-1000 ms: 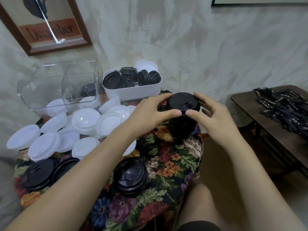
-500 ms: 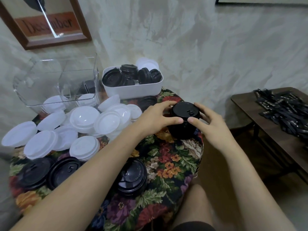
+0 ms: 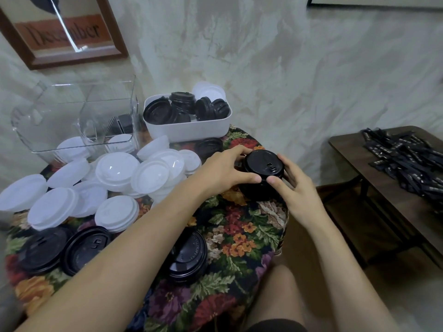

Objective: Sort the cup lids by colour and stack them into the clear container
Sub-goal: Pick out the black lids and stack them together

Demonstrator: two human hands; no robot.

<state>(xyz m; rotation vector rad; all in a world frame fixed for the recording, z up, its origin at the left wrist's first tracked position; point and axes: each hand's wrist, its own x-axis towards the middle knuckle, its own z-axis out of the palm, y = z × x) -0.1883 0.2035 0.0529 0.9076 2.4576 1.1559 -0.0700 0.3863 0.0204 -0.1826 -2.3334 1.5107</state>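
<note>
A stack of black cup lids (image 3: 262, 174) stands on the floral tablecloth near the table's right edge. My left hand (image 3: 224, 172) grips it from the left and my right hand (image 3: 291, 185) from the right, thumbs meeting at the front. The clear container (image 3: 72, 116) sits at the back left with a few black lids and white lids seen through its walls. Several loose white lids (image 3: 115, 171) lie in front of it. More black lids (image 3: 187, 254) lie near the table's front, partly hidden by my left forearm.
A white tub (image 3: 189, 129) holding several black lids and some white ones stands at the back against the wall. A single black lid (image 3: 208, 146) lies before it. A dark wooden side table (image 3: 354, 149) with black packets is on the right. My knee shows below.
Both hands have lowered the black lid stack from mid-air down onto the tablecloth and still hold it.
</note>
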